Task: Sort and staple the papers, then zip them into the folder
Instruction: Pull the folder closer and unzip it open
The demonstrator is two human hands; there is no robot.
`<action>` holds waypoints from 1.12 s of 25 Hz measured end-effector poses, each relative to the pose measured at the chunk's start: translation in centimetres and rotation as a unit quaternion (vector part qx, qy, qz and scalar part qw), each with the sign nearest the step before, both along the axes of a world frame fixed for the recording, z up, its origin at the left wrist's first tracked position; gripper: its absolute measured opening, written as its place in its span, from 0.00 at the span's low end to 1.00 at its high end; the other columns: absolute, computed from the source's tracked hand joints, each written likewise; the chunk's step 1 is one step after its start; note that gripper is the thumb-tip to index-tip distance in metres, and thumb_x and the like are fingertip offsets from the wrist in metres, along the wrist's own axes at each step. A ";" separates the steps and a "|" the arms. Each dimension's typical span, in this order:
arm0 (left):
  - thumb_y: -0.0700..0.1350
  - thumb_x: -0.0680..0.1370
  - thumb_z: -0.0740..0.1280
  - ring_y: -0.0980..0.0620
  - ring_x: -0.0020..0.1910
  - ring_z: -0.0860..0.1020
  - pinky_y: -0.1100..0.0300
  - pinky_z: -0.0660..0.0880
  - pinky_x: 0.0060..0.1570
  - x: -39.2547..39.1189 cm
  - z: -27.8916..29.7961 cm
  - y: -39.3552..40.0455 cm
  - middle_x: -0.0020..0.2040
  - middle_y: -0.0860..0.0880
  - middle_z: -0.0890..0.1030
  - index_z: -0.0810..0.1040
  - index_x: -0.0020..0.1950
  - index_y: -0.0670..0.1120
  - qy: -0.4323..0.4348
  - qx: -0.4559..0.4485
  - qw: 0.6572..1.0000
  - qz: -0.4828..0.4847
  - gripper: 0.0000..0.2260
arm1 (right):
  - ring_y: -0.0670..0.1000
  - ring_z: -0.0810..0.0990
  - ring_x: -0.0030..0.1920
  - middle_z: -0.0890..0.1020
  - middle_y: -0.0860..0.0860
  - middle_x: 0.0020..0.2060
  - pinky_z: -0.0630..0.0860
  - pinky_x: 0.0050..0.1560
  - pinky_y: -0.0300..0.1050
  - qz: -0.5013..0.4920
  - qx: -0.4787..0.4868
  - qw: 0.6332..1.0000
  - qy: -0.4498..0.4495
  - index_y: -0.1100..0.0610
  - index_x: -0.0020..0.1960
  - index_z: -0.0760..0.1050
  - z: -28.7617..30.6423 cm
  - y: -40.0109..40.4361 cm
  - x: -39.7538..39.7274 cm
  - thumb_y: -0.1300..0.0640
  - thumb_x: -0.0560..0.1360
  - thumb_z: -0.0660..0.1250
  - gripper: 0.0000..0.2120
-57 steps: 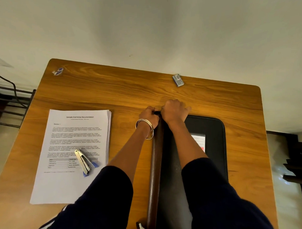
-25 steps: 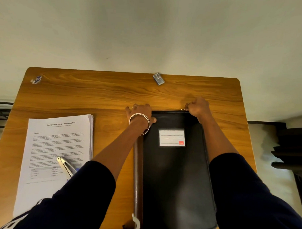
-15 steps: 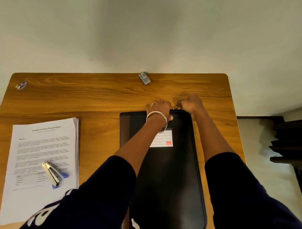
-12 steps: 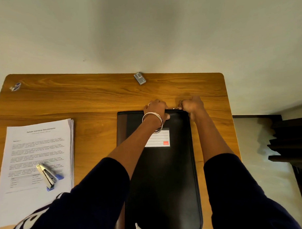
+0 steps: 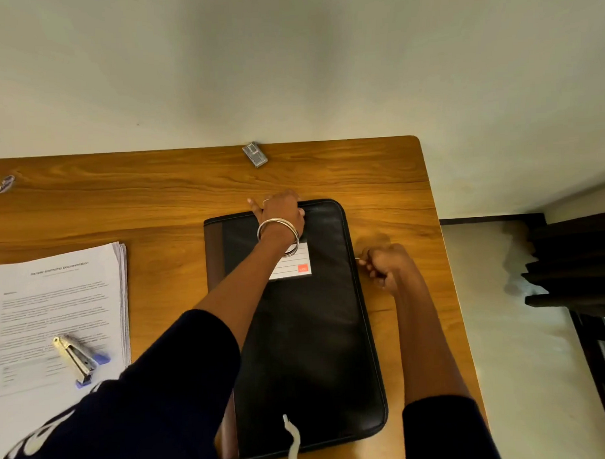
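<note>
On the left of the wooden worktop (image 5: 156, 207) we see a stack of papers (image 5: 57, 306) with a small stapler (image 5: 77, 357) lying on top. In the middle lies the black folder (image 5: 308, 349), flat and closed. Our left hand (image 5: 280, 209) presses on its far edge, fingers mostly straight, holding nothing. At the folder's right edge our right hand (image 5: 384, 264) is curled in a tight grip, pinching the zip pull (image 5: 358, 260). A small grey box (image 5: 255, 154) sits at the worktop's far edge.
</note>
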State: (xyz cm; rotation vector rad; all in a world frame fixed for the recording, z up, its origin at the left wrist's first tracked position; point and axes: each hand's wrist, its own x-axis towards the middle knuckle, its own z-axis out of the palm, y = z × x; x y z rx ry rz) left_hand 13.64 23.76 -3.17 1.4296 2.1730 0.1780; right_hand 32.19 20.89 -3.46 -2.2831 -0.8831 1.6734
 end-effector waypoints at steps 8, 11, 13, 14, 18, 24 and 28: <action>0.44 0.76 0.66 0.40 0.70 0.64 0.31 0.50 0.68 -0.8 1.8 -0.2 0.69 0.44 0.67 0.68 0.68 0.49 0.037 0.022 0.992 -0.117 0.20 | 0.48 0.77 0.33 0.81 0.50 0.39 0.76 0.30 0.39 0.114 0.206 0.971 -0.035 0.57 0.48 0.79 -1.3 -5.2 1.8 0.65 0.77 0.65 0.06; 0.54 0.76 0.64 0.44 0.76 0.49 0.27 0.43 0.65 2.2 1.7 -3.5 0.76 0.51 0.53 0.59 0.73 0.59 0.130 0.004 0.899 -0.418 0.26 | 0.51 0.77 0.45 0.80 0.55 0.49 0.73 0.46 0.33 0.271 0.301 0.910 -0.086 0.61 0.53 0.81 -2.0 -5.9 2.4 0.69 0.75 0.64 0.11; 0.53 0.76 0.64 0.44 0.76 0.44 0.24 0.45 0.63 4.2 0.9 -5.1 0.77 0.52 0.49 0.58 0.72 0.60 0.182 -0.053 0.843 -0.503 0.26 | 0.53 0.76 0.48 0.78 0.56 0.51 0.71 0.47 0.35 0.348 0.345 0.860 -0.143 0.62 0.54 0.80 -2.5 -6.3 2.7 0.66 0.75 0.65 0.09; 0.51 0.76 0.66 0.44 0.76 0.45 0.24 0.49 0.62 4.7 0.6 -5.3 0.76 0.50 0.50 0.59 0.72 0.59 0.194 -0.070 0.839 -0.503 0.27 | 0.53 0.77 0.47 0.78 0.53 0.50 0.73 0.47 0.40 0.351 0.352 0.851 -0.168 0.60 0.52 0.80 -2.6 -6.4 2.8 0.63 0.75 0.66 0.08; 0.43 0.74 0.69 0.41 0.74 0.50 0.31 0.63 0.61 5.6 0.9 -4.9 0.73 0.48 0.57 0.62 0.70 0.55 0.173 -0.072 0.855 -0.484 0.28 | 0.55 0.78 0.48 0.79 0.55 0.51 0.76 0.46 0.49 0.390 0.392 0.810 -0.197 0.61 0.53 0.79 -2.5 -7.3 3.1 0.61 0.74 0.66 0.09; 0.39 0.73 0.69 0.39 0.74 0.51 0.33 0.66 0.61 4.9 1.0 -4.2 0.72 0.48 0.59 0.64 0.67 0.53 0.159 -0.035 0.869 -0.468 0.26 | 0.55 0.77 0.56 0.79 0.55 0.54 0.75 0.52 0.45 0.400 0.349 0.822 -0.207 0.59 0.54 0.81 -3.1 -15.0 7.1 0.64 0.72 0.69 0.11; 0.36 0.73 0.68 0.39 0.75 0.49 0.34 0.62 0.65 4.7 1.3 -3.9 0.74 0.47 0.56 0.66 0.65 0.52 0.135 -0.005 0.893 -0.430 0.24 | 0.56 0.78 0.51 0.80 0.56 0.49 0.79 0.49 0.49 0.339 0.375 0.826 -0.250 0.61 0.53 0.81 -2.9 -21.7 8.4 0.62 0.72 0.68 0.11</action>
